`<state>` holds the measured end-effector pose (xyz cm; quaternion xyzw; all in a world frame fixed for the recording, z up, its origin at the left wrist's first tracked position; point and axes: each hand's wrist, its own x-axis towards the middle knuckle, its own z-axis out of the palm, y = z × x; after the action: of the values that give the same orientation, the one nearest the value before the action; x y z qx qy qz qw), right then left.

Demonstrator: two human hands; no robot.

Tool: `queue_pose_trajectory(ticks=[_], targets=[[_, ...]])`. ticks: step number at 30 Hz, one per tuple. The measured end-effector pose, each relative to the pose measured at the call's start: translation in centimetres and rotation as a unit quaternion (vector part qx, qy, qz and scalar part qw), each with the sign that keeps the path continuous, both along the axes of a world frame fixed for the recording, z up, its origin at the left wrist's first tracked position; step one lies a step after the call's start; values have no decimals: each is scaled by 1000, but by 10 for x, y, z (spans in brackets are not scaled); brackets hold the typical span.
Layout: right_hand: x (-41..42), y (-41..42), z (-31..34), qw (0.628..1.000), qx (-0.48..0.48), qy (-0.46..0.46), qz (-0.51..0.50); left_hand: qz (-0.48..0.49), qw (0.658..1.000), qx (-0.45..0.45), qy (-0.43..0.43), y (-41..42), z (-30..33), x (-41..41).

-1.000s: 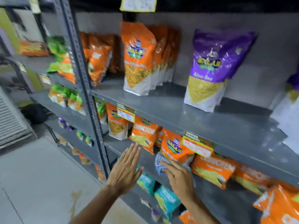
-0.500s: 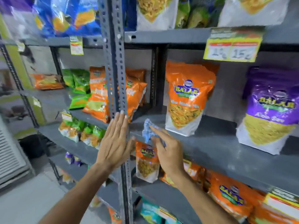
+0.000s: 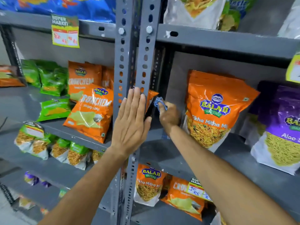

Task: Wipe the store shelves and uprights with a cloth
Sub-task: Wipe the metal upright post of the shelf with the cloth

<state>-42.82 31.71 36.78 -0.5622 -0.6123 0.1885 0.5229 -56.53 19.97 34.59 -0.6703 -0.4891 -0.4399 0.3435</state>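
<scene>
L hand flat, fingers apart, bracing upright; R hand clamped on cloth, prob. behind post — rub top-down w/ firm pressure.

Matt painted metal upright, glossy packets

The left hand lies flat and open against the grey perforated upright. Just right of the upright, the right hand clutches a bunched blue cloth, with an orange Tikha Mitha pouch standing further right on the shelf.
</scene>
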Motion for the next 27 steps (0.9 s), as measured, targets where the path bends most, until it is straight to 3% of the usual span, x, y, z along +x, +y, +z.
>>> queue_pose_trajectory(ticks=[6,11,13,22,27], targets=[[7,68,-31,993,-65,-55,-78,-31,998,63,6,18,-6,-6],[5,82,-57,934,-175,-310,-33,-43,996,82,3,22,-8,-7],[-3,73,-52,910,-189,-370,-9,-45,996,80,0,22,-9,-7],[-3,-30,-54,873,-88,-473,84,-50,996,69,-6,17,-8,-7],[3,-102,-63,908,-60,-409,66,-50,997,61,-4,15,-8,-7]])
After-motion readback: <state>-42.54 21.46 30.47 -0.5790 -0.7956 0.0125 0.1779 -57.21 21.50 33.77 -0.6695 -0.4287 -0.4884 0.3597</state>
